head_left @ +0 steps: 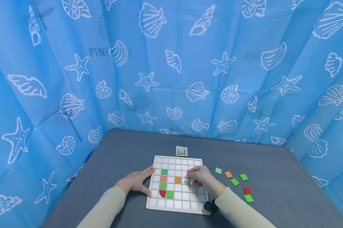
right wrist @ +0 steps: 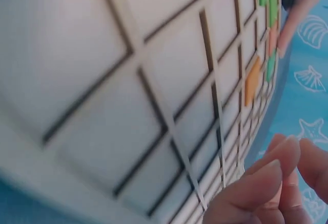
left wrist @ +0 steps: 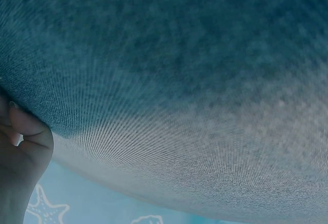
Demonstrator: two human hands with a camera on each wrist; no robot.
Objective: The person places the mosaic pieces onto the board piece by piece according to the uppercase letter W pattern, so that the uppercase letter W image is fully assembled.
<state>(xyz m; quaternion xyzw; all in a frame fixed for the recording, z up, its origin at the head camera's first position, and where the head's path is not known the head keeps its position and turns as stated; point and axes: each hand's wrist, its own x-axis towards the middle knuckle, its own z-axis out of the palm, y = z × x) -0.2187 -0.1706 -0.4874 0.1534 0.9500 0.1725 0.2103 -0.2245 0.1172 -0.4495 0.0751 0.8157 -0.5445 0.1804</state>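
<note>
A white square grid board (head_left: 186, 205) with raised cell walls lies on the table. My left hand (head_left: 138, 181) rests at its left edge, thumb and fingers spread along the rim. Over the board's right half is my right hand (head_left: 201, 176), fingers loosely bent, with no tile showing between them. In the right wrist view its thumb and fingertips (right wrist: 271, 175) come close together. An orange tile (head_left: 178, 179) sits in a cell just left of that hand. Further left are green tiles (head_left: 164, 171), a salmon tile (head_left: 163, 178) and a red quarter-round tile (head_left: 162, 193).
Loose tiles lie right of the board: several green tiles (head_left: 235, 181), an orange tile (head_left: 228, 174) and a red piece (head_left: 247, 191). A small patterned card (head_left: 181, 151) is behind the board. A blue shell-print curtain (head_left: 171, 79) surrounds the grey table (head_left: 131, 142).
</note>
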